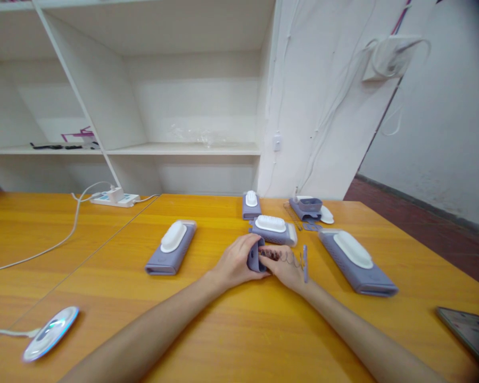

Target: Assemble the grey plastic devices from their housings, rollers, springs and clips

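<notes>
In the middle of the table, my left hand (237, 260) is wrapped round a hollow purple-grey plastic case (254, 258), its open end facing right. My right hand (285, 271) is closed on a thin metal coil spring (289, 259) at the mouth of the case. A flat purple-grey plate (305, 263) stands at the spring's outer right end. How far the spring reaches inside is hidden by my fingers. Just behind my hands lies a similar purple-grey case (293, 235) with a white ridged oval piece (270, 224) on top.
Similar cases lie at left (170, 250), right (359, 263) and back (251, 206). Behind right are an open case (303, 207), a loose spring (292, 214) and a white oval piece (326, 215). A glowing round charger (51, 334), power strip (115, 198) and phone (469, 332) lie around.
</notes>
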A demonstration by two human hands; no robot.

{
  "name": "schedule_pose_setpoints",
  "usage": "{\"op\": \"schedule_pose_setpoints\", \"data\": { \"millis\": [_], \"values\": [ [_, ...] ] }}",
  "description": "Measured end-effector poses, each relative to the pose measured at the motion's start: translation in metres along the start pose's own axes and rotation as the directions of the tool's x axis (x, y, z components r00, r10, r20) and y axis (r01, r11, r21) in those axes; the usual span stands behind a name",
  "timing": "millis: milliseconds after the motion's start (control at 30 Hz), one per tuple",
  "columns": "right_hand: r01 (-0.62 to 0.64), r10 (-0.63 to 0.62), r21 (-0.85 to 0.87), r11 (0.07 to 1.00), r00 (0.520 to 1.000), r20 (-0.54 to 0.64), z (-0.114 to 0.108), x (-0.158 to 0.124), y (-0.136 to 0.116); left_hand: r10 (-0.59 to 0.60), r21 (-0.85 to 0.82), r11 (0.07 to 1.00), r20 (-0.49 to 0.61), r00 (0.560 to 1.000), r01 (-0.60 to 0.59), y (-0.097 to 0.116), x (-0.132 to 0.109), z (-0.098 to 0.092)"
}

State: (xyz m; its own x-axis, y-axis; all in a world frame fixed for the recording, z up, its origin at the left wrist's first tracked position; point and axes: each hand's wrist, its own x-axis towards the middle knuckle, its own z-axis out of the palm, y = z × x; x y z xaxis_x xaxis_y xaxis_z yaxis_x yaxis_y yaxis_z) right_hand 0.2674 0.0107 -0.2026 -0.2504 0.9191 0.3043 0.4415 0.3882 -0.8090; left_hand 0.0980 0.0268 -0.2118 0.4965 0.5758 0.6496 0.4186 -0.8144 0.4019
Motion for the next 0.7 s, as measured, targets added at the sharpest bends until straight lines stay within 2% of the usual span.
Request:
{"op": "schedule_pose_setpoints", "data": {
  "millis": [233,400,533,633,700],
  "values": [
    [0.024,-0.024,0.051,0.998,1.0,-0.011,0.005,0.001,-0.002,-0.011,0.025,1.0,-0.036,0.999,0.011,0.002,0.0,0.0],
    [-0.084,0.091,0.06,0.995,0.986,-0.137,0.005,0.003,0.002,-0.12,-0.018,0.993,-0.091,0.989,0.119,0.006,0.002,0.002],
    [-0.094,0.127,0.266,0.959,0.986,-0.109,0.001,0.003,0.005,-0.146,-0.077,0.987,-0.124,0.981,0.138,0.011,0.004,0.0],
    [-0.068,0.117,0.424,0.903,0.989,-0.091,-0.002,0.001,0.008,-0.202,-0.092,0.978,-0.202,0.958,0.187,0.011,0.006,-0.002],
    [-0.028,0.103,0.422,0.906,0.982,-0.157,-0.003,-0.001,0.011,-0.254,-0.09,0.967,-0.272,0.928,0.238,0.009,0.008,-0.003]
  ]
}}
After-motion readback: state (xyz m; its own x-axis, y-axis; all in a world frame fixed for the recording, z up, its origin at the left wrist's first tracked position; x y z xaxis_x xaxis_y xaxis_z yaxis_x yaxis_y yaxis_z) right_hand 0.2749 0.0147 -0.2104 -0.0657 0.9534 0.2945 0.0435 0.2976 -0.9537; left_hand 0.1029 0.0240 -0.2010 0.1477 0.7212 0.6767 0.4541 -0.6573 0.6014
